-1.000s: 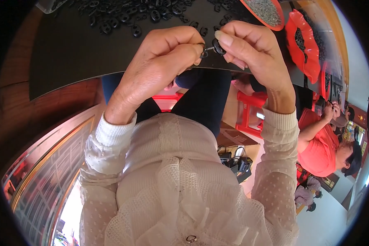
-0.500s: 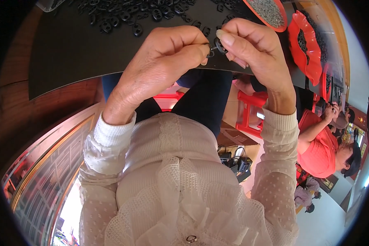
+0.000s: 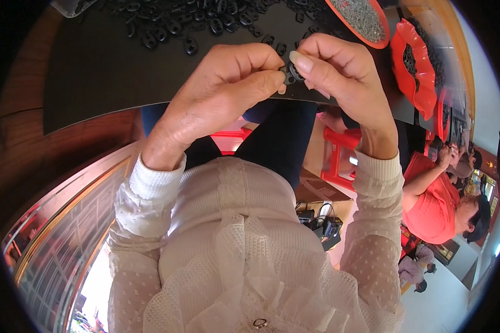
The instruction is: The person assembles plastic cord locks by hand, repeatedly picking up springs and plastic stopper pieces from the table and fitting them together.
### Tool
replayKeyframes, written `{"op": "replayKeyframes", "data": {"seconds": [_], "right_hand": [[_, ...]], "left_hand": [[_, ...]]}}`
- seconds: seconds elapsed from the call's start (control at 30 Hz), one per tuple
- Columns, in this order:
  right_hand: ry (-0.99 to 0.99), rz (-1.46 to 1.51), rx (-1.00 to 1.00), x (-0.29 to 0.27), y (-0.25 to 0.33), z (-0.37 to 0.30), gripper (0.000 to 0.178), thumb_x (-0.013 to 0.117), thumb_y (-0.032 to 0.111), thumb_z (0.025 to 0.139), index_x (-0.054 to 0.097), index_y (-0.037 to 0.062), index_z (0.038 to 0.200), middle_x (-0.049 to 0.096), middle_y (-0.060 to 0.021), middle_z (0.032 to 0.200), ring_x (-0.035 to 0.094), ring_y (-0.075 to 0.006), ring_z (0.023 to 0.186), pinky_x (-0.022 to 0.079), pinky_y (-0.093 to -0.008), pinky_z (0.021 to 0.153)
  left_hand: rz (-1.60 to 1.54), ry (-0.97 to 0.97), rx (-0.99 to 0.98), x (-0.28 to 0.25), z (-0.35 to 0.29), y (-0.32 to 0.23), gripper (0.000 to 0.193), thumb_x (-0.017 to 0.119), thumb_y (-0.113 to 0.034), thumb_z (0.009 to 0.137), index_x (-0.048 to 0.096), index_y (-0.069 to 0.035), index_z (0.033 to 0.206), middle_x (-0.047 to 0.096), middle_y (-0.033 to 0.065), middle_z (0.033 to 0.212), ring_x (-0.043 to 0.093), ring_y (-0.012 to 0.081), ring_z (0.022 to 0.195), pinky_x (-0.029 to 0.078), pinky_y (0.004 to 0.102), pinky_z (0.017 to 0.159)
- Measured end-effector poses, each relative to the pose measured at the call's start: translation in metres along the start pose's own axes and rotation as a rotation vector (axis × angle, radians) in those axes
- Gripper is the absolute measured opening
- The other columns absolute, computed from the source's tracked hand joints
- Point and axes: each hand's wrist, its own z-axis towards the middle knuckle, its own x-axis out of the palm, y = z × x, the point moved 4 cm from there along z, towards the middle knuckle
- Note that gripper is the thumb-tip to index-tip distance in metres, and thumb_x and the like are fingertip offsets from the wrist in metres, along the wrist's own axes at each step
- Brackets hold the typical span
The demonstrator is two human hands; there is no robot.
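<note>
Both my hands meet just above the near edge of the dark work mat (image 3: 89,83). My left hand (image 3: 222,91) is closed, with thumb and fingertips pinching a small black plastic cord-lock piece (image 3: 287,76). Another, rounded black cord-lock piece (image 3: 296,72) sits between the thumb and fingers of my right hand (image 3: 344,69). The two pieces touch or nearly touch; fingertips cover part of each. Beyond my hands lies a loose heap of black cord-lock pieces (image 3: 161,28) with holes in them.
At the far right, an orange-red dish (image 3: 384,43) holds many small metal springs. Beside it stands a wavy red dish (image 3: 425,77) with black pieces. A red stool (image 3: 332,161) and an open cardboard box (image 3: 339,208) are below; a person in a red shirt (image 3: 430,200) sits at right.
The two black pieces have come closer together. The metal spring that showed between them is no longer visible. Both hands keep their grip.
</note>
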Motion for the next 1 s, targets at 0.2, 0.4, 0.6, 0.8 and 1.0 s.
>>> {"op": "replayKeyframes", "data": {"seconds": [0.2, 0.4, 0.6, 0.8, 1.0], "right_hand": [[0.027, 0.006, -0.011, 0.001, 0.004, 0.003, 0.023, 0.061, 0.023, 0.091, 0.061, 0.0020, 0.082, 0.048, 0.0055, 0.064, 0.041, -0.0012, 0.058, 0.030, -0.0190, 0.050], [-0.029, -0.033, -0.032, 0.002, 0.006, 0.004, 0.023, 0.061, 0.022, 0.092, 0.059, 0.0010, 0.081, 0.049, 0.0051, 0.064, 0.039, -0.0011, 0.058, 0.030, -0.0200, 0.049], [-0.069, -0.015, -0.077, 0.006, 0.003, 0.005, 0.023, 0.060, 0.020, 0.092, 0.058, 0.0009, 0.079, 0.047, 0.0054, 0.062, 0.037, -0.0015, 0.058, 0.030, -0.0207, 0.048], [-0.040, -0.078, -0.129, 0.007, 0.004, 0.005, 0.023, 0.060, 0.019, 0.093, 0.056, 0.0002, 0.079, 0.043, 0.0058, 0.062, 0.034, -0.0025, 0.058, 0.029, -0.0208, 0.048], [-0.128, -0.061, -0.201, 0.013, 0.006, 0.004, 0.024, 0.061, 0.020, 0.092, 0.058, -0.0008, 0.081, 0.049, 0.0002, 0.059, 0.042, -0.0058, 0.055, 0.035, -0.0235, 0.049]], "left_hand": [[0.011, 0.014, -0.011, -0.003, -0.001, -0.006, 0.010, 0.056, -0.005, 0.089, 0.059, 0.003, 0.084, 0.050, -0.0057, 0.071, 0.041, 0.0010, 0.064, 0.033, 0.0187, 0.054], [0.009, -0.048, 0.013, -0.004, -0.001, -0.008, 0.011, 0.054, -0.005, 0.088, 0.059, 0.003, 0.082, 0.051, -0.0047, 0.070, 0.041, 0.0013, 0.064, 0.033, 0.0191, 0.054], [0.021, -0.072, 0.029, -0.005, -0.001, -0.011, 0.012, 0.054, -0.006, 0.088, 0.060, 0.002, 0.081, 0.051, -0.0045, 0.069, 0.041, 0.0012, 0.063, 0.032, 0.0186, 0.054], [0.006, -0.083, 0.016, -0.006, -0.002, -0.007, 0.012, 0.055, -0.006, 0.088, 0.061, 0.002, 0.081, 0.050, -0.0053, 0.067, 0.039, 0.0007, 0.061, 0.031, 0.0189, 0.051], [-0.044, -0.161, 0.039, -0.008, -0.003, -0.002, 0.013, 0.057, -0.007, 0.086, 0.065, 0.001, 0.080, 0.049, -0.0055, 0.061, 0.040, 0.0003, 0.054, 0.028, 0.0193, 0.046]]}}
